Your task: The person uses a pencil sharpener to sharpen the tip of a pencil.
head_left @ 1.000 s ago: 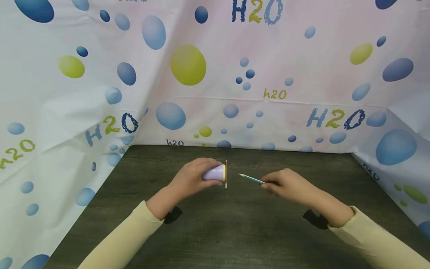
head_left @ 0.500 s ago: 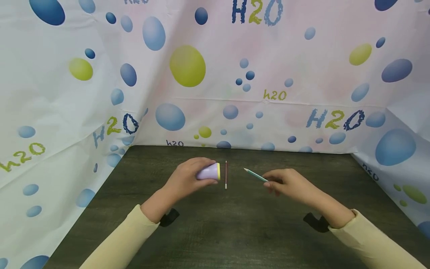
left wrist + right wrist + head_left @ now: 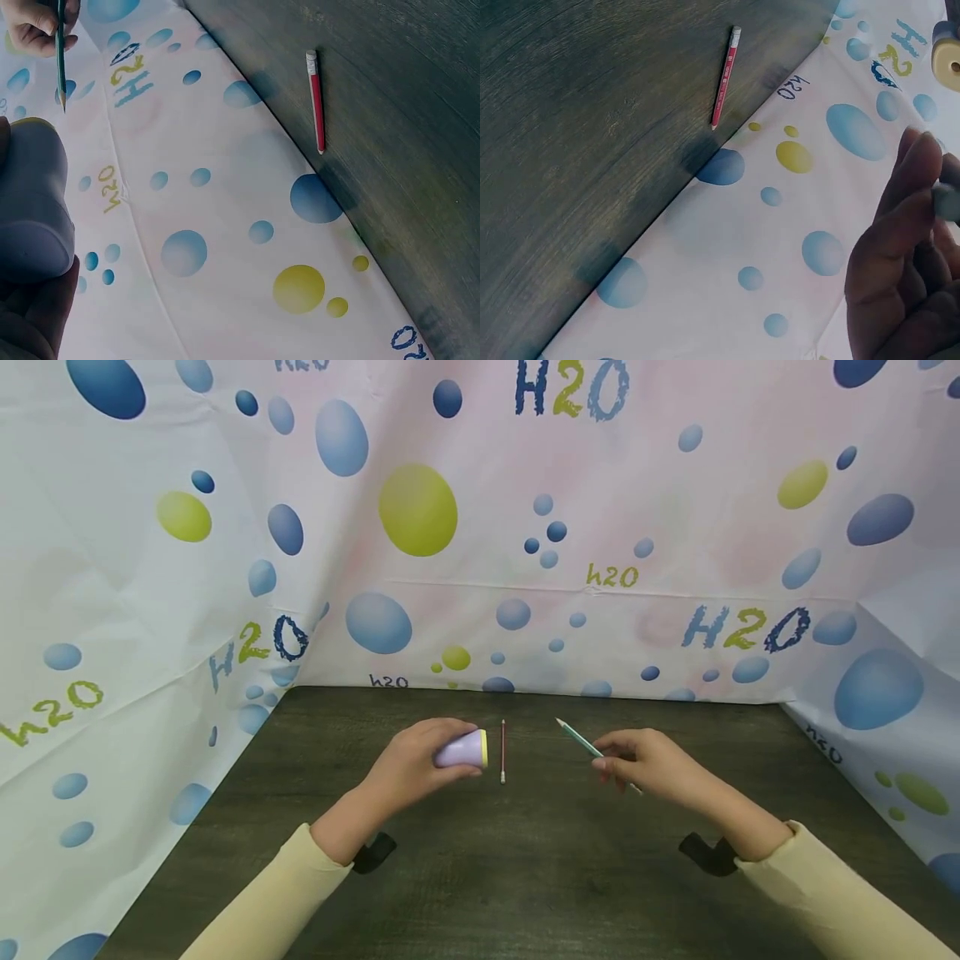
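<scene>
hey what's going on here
A person has something in each hand over a dark table. The left hand grips a lilac cylinder tipped on its side, its yellow end facing right. The right hand pinches a green pencil, tip pointing away and to the left, apart from the cylinder. A red pencil lies on the table between the hands, touched by neither.

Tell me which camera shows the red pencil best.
Right wrist: the red pencil appears large and whole, its printing visible. Left wrist shows it whole too, without visible printing; head shows it whole but small.
</scene>
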Action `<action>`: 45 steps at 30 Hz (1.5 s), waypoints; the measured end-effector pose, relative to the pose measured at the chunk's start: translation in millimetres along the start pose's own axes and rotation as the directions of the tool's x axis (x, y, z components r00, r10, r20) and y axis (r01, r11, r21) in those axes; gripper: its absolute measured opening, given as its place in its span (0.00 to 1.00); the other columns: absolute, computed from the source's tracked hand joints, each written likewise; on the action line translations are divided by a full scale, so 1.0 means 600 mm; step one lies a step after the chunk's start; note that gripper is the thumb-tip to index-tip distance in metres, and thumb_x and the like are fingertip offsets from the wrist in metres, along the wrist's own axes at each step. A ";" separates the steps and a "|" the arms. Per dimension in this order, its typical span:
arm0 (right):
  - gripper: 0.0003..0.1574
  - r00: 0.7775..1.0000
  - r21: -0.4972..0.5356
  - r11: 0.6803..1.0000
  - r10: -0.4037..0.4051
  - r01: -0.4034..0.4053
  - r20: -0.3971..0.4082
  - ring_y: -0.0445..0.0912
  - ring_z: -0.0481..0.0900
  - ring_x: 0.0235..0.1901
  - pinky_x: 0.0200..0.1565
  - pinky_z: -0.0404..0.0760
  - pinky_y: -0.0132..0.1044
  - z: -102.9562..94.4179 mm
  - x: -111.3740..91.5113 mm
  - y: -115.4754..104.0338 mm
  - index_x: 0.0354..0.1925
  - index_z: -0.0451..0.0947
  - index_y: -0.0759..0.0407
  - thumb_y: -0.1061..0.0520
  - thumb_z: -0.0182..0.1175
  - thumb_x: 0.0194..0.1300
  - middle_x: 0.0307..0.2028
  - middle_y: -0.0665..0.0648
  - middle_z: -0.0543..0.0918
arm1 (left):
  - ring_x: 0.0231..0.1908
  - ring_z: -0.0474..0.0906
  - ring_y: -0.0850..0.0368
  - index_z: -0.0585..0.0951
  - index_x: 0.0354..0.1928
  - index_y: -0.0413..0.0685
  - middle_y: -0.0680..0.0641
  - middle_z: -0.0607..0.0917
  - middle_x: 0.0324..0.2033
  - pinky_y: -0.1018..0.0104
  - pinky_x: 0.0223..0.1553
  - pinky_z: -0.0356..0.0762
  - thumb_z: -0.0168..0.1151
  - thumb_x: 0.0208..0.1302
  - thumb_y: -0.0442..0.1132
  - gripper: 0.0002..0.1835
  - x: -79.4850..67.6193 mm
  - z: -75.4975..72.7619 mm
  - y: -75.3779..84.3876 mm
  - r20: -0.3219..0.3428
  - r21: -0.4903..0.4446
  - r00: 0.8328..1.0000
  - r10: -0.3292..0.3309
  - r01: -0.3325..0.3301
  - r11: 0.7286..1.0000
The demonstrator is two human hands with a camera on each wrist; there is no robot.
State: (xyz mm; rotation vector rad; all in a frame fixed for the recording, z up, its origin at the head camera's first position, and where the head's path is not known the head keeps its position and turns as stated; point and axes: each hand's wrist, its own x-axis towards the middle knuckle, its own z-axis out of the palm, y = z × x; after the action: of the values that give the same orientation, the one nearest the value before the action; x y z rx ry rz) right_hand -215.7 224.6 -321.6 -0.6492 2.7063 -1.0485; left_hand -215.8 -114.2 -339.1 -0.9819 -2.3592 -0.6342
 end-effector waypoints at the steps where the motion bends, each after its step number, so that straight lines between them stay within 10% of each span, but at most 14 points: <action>1: 0.23 1.000 -0.001 1.000 0.003 -0.003 -0.005 0.42 0.81 0.27 0.30 0.78 0.37 -0.002 0.001 0.000 0.58 0.79 0.71 0.56 0.60 0.74 0.33 0.54 0.88 | 0.47 0.87 0.49 0.85 0.53 0.40 0.43 0.90 0.48 0.56 0.45 0.84 0.82 0.50 0.42 0.27 0.000 0.000 0.000 0.001 0.001 1.000 0.000 0.000 1.000; 45: 0.35 0.970 0.326 0.915 0.239 -0.237 0.036 0.48 0.85 0.50 0.53 0.87 0.47 -0.018 0.081 0.005 0.70 0.66 0.75 0.51 0.56 0.78 0.60 0.72 0.80 | 0.44 0.88 0.48 0.86 0.50 0.38 0.42 0.91 0.45 0.55 0.42 0.85 0.84 0.45 0.39 0.28 -0.008 0.009 -0.007 -0.098 -0.014 0.995 0.034 -0.035 0.999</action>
State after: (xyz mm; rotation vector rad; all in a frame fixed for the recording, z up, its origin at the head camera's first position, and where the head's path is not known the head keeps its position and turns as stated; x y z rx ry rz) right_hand -262.9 210.8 -315.6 -0.2515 2.4466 -1.3864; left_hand -217.5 -115.7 -347.1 -0.9741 -2.2508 -0.6729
